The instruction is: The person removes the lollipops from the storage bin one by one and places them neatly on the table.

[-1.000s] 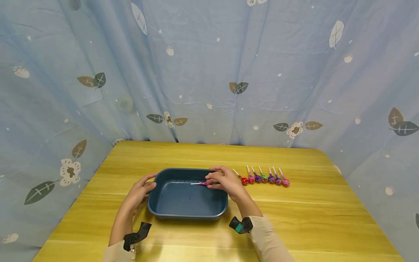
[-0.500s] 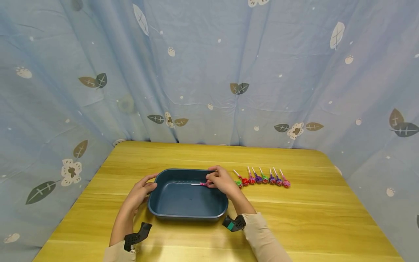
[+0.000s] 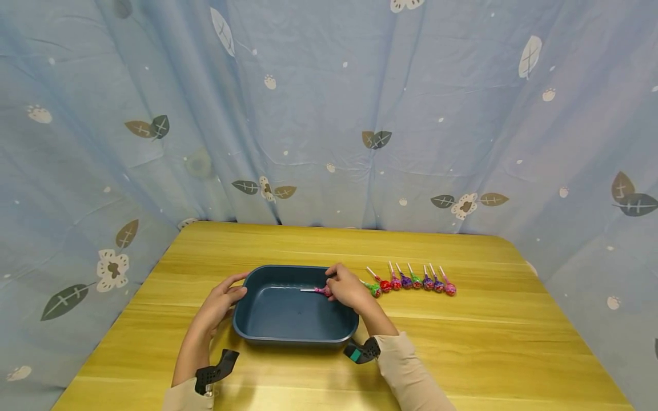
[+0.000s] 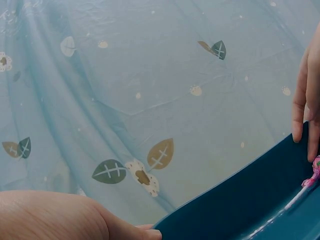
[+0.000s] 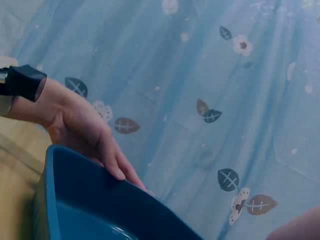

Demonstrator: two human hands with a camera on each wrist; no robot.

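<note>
A dark blue plastic basin sits on the table in the head view. My left hand grips its left rim, the thumb over the edge and the fingers along the outer wall, as the right wrist view shows of that hand. Inside, near the right wall, lies a pink-wrapped lollipop with its white stick pointing left. My right hand reaches over the right rim, its fingers fairly straight beside the candy end. In the left wrist view a fingertip is close to the lollipop; contact is unclear.
Right of the basin, several wrapped lollipops lie in a row, among them a green one, a red one and a pink one at the far end. The wooden table backs onto a patterned blue curtain.
My right hand has drawn slightly back, showing more of the candy end, while the lollipop stays in place. The green lollipop beside the basin has come into sight. My left hand holds still.
</note>
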